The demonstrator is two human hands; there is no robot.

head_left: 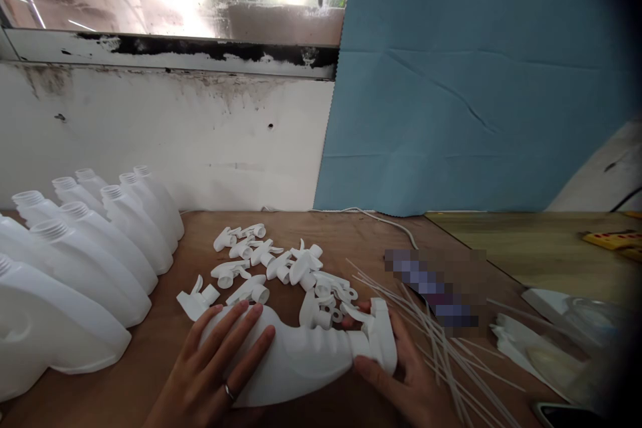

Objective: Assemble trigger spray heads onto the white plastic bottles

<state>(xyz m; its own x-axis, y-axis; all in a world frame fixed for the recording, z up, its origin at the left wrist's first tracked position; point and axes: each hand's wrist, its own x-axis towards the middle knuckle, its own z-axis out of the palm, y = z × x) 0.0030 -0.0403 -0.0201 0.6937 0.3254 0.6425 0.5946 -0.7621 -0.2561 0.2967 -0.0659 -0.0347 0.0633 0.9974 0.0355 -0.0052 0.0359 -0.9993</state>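
A white spray bottle point(295, 364) lies on its side low in the middle of the view, its neck pointing right. My left hand point(221, 358) is laid over its base end, fingers wrapped across the body, a ring on one finger. At the neck, my right hand point(401, 368) grips the white trigger spray head point(378, 334), which sits on the bottle's mouth. Thumb and fingers close around the collar from both sides. Just beyond the bottle, several loose trigger spray heads point(261, 252) and small white rings point(337, 313) lie in a scattered heap.
Several open-necked white bottles point(85, 247) stand in rows at the left. Thin white tubes point(441, 348) lie loose at the right, beside a blurred-out object point(431, 287). Plastic packaging point(542, 354) is at far right. A white cable point(386, 219) runs along the wall.
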